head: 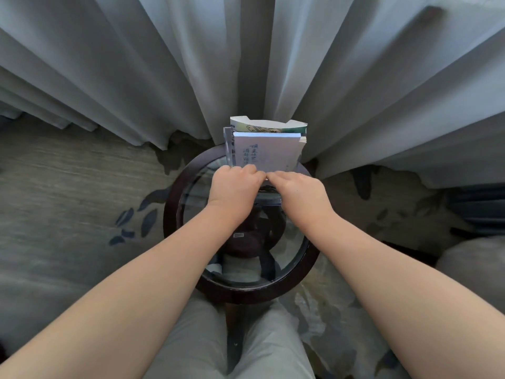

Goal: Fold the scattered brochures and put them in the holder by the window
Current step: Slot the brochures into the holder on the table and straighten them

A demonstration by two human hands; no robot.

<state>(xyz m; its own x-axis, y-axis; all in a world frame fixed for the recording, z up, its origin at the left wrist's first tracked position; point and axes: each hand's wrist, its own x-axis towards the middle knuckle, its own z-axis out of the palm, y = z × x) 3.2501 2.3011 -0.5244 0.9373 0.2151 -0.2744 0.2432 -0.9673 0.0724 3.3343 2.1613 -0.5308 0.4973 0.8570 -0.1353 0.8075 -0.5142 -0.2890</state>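
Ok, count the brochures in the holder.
2 show: a white one at the front of the holder, a green-printed one behind it. More may be hidden between them.

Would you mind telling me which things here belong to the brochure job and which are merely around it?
Part of the job:
- clear holder
- pale brochure in front
- green-printed brochure behind
- left hand and right hand, both at the holder's base

Merely around:
- round glass table
- grey curtain
- patterned carpet

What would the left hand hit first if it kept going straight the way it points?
Probably the white brochure standing in the clear holder. The left hand points at its lower edge; whether they already touch is unclear.
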